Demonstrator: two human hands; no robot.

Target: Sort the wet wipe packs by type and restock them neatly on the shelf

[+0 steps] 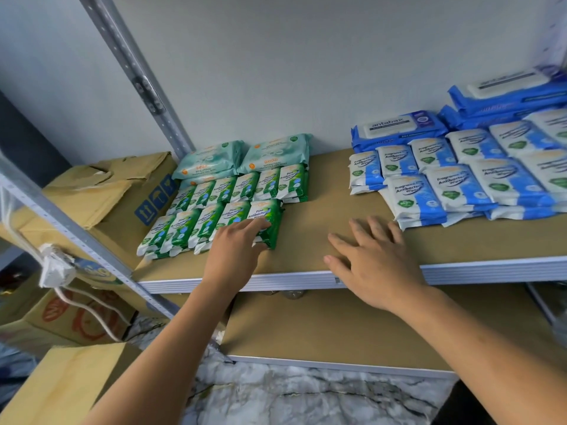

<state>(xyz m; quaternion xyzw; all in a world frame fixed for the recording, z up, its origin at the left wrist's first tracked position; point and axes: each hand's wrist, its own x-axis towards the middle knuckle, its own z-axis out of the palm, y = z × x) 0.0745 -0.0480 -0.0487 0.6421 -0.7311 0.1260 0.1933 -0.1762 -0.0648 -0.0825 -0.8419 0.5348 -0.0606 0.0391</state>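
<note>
Grey wall [306, 72] backs your brown shelf [325, 191]; left hand [233, 250] lies flat on green packs [214, 216], right hand [374, 265] spread flat beside them.

Green packs [264, 220] read "Pine Antibacterial Wipes", blue-white packs [409, 194] "Fragrance Free Antibacterial Wipes", blue pack [395, 127] "antabax".

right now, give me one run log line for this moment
left hand: fingers on front-right green pine pack | right hand: open over bare shelf | green packs left, blue packs right
</note>
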